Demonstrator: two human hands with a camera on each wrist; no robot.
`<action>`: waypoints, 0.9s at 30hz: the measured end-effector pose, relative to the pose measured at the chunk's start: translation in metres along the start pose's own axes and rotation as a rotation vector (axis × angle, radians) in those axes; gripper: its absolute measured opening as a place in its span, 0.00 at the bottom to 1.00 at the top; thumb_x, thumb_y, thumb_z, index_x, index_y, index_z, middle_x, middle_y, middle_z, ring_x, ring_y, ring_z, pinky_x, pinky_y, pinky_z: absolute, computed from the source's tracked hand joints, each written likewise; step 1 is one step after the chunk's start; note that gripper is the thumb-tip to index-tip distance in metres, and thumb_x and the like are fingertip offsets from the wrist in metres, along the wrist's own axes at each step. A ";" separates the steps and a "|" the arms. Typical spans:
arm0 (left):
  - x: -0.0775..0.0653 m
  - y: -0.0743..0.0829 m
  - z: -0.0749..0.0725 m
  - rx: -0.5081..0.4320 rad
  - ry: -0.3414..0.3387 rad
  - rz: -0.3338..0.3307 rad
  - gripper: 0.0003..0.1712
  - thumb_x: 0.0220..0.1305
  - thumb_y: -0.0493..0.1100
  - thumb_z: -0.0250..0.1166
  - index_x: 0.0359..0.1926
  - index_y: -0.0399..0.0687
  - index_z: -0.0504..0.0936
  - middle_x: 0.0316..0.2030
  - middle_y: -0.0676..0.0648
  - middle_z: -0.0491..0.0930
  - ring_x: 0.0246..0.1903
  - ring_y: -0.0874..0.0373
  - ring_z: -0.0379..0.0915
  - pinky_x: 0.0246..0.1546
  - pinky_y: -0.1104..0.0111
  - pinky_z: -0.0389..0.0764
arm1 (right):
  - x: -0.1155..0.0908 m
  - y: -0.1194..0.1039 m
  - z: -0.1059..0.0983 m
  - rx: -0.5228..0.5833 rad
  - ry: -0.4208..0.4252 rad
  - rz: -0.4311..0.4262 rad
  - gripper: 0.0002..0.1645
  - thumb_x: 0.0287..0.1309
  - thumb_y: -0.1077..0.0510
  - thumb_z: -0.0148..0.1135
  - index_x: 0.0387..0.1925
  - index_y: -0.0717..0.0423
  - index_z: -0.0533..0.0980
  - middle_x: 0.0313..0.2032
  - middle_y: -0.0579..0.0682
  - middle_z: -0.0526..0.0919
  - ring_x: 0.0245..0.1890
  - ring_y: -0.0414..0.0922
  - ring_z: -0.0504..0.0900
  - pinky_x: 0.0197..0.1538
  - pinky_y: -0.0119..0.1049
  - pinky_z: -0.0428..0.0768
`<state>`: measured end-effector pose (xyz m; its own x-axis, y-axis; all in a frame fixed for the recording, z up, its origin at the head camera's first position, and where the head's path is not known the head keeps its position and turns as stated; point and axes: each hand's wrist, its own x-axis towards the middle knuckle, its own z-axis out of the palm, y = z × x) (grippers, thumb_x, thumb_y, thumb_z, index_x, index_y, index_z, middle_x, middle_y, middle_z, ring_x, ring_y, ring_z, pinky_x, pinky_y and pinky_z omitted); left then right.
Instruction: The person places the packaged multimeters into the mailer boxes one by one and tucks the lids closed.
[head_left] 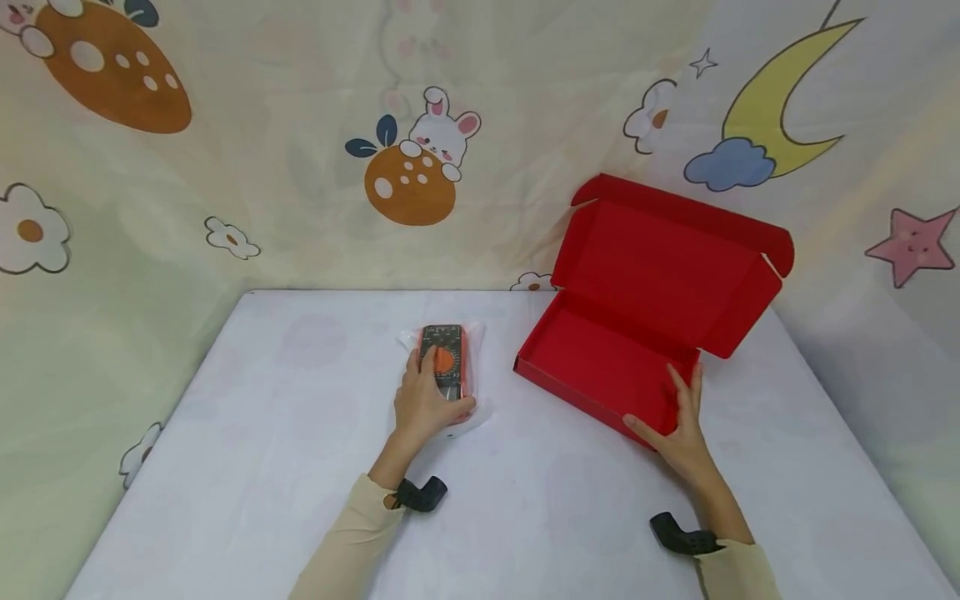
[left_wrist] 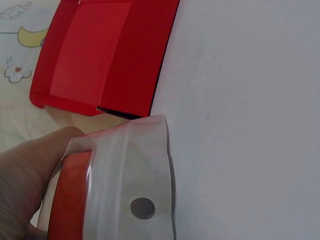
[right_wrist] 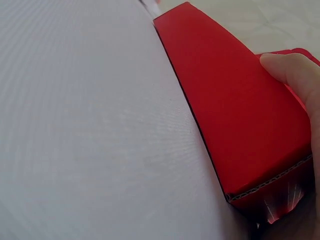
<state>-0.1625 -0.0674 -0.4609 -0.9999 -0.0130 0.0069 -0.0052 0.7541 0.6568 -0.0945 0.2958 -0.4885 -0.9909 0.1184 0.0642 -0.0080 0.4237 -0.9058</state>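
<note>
A dark multimeter (head_left: 441, 340) with an orange dial and orange-red edging lies in a clear plastic bag (head_left: 468, 423) on the table. My left hand (head_left: 420, 407) grips it from above, thumb on its right side and fingers at its left. In the left wrist view the bag's loose end (left_wrist: 145, 170) has a round hole. To the right stands a red cardboard box (head_left: 600, 354) with its lid (head_left: 667, 258) raised. My right hand (head_left: 681, 437) holds the box's near right corner; its thumb hooks over the front wall (right_wrist: 235, 100). The other fingertips are at the right side.
The white table (head_left: 315, 433) carries the bagged multimeter and the box. Behind it hangs a patterned cloth (head_left: 300, 167), close to the raised lid. Each wrist bears a black band with a camera mount (head_left: 422, 494).
</note>
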 end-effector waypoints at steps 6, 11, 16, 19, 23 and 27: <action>0.000 -0.004 -0.005 0.017 -0.015 0.019 0.59 0.42 0.54 0.77 0.72 0.35 0.60 0.69 0.27 0.54 0.61 0.32 0.63 0.55 0.35 0.69 | 0.002 0.005 0.002 0.004 -0.003 0.012 0.66 0.48 0.63 0.70 0.77 0.50 0.36 0.74 0.47 0.15 0.74 0.61 0.30 0.62 0.73 0.56; 0.001 -0.005 -0.010 -0.086 -0.023 0.013 0.59 0.42 0.53 0.76 0.72 0.34 0.59 0.70 0.28 0.52 0.63 0.32 0.61 0.55 0.38 0.70 | 0.002 0.007 0.001 -0.005 0.005 0.009 0.66 0.48 0.63 0.70 0.77 0.50 0.37 0.74 0.49 0.16 0.74 0.61 0.30 0.62 0.73 0.57; 0.004 -0.004 -0.014 -0.159 -0.028 0.008 0.58 0.43 0.52 0.74 0.72 0.34 0.58 0.71 0.28 0.50 0.65 0.32 0.58 0.57 0.39 0.69 | 0.000 0.004 -0.001 -0.008 0.007 0.012 0.66 0.48 0.61 0.71 0.77 0.48 0.36 0.74 0.48 0.15 0.74 0.60 0.30 0.61 0.73 0.58; 0.004 -0.004 -0.014 -0.147 -0.021 0.035 0.57 0.42 0.52 0.75 0.71 0.33 0.60 0.71 0.29 0.52 0.64 0.32 0.59 0.57 0.39 0.70 | -0.002 0.003 -0.001 -0.011 0.011 0.029 0.71 0.49 0.58 0.72 0.77 0.43 0.29 0.74 0.50 0.15 0.74 0.62 0.32 0.60 0.70 0.63; 0.004 -0.004 -0.012 -0.136 -0.012 0.073 0.57 0.42 0.50 0.76 0.70 0.32 0.62 0.70 0.29 0.52 0.64 0.33 0.60 0.57 0.40 0.70 | -0.002 0.002 -0.001 0.028 0.010 0.043 0.76 0.50 0.56 0.73 0.74 0.35 0.22 0.76 0.51 0.30 0.72 0.60 0.44 0.55 0.46 0.79; 0.001 -0.002 -0.014 -0.155 -0.004 0.089 0.56 0.42 0.50 0.76 0.70 0.32 0.62 0.71 0.29 0.52 0.64 0.33 0.60 0.57 0.40 0.70 | -0.001 0.000 -0.001 0.048 -0.001 0.055 0.76 0.50 0.55 0.74 0.74 0.34 0.22 0.76 0.52 0.38 0.70 0.59 0.49 0.46 0.22 0.76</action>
<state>-0.1636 -0.0775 -0.4517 -0.9964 0.0522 0.0668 0.0847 0.6416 0.7623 -0.0937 0.2970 -0.4881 -0.9902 0.1389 0.0133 0.0399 0.3731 -0.9269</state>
